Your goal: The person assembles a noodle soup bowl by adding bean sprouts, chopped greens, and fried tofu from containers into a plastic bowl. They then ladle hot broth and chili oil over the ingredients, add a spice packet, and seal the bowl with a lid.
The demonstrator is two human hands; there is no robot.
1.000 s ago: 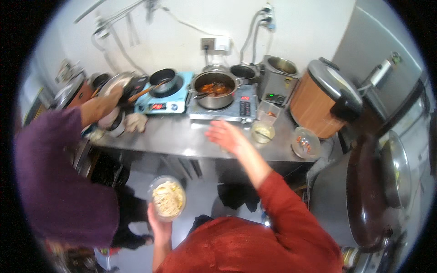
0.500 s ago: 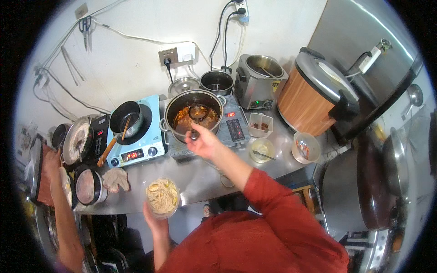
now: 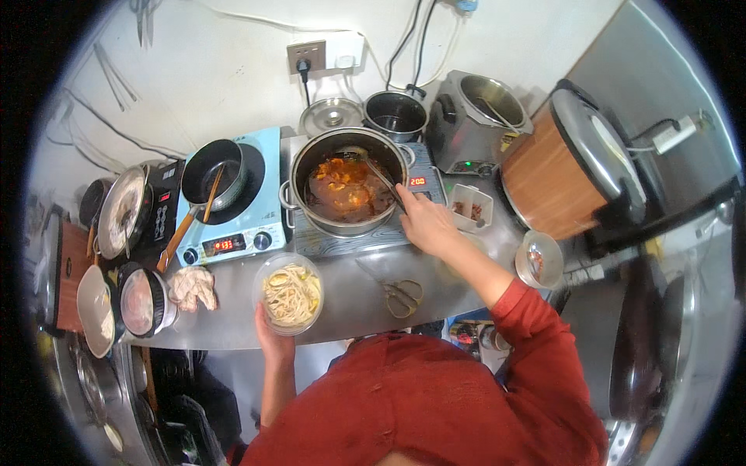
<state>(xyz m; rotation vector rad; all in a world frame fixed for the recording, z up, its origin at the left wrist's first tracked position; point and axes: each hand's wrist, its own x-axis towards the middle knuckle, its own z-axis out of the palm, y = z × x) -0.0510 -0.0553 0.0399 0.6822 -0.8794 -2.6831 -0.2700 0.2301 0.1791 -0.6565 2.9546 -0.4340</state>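
Over the front edge of the table (image 3: pixel 233 322), the left grip (image 3: pixel 276 342) grasps a clear bowl (image 3: pixel 291 330) from its near left side; the bowl opens upward, pale strips (image 3: pixel 291 297) filling it. Scissors (image 3: pixel 394 291) lie near that edge, blades toward the far left. Farther off, the right grip (image 3: pixel 426 220) clasps the ladle (image 3: pixel 381 177) by its handle end; its long axis slants far left, head inside the pot (image 3: pixel 342 230), at the far side of the red broth (image 3: pixel 342 198).
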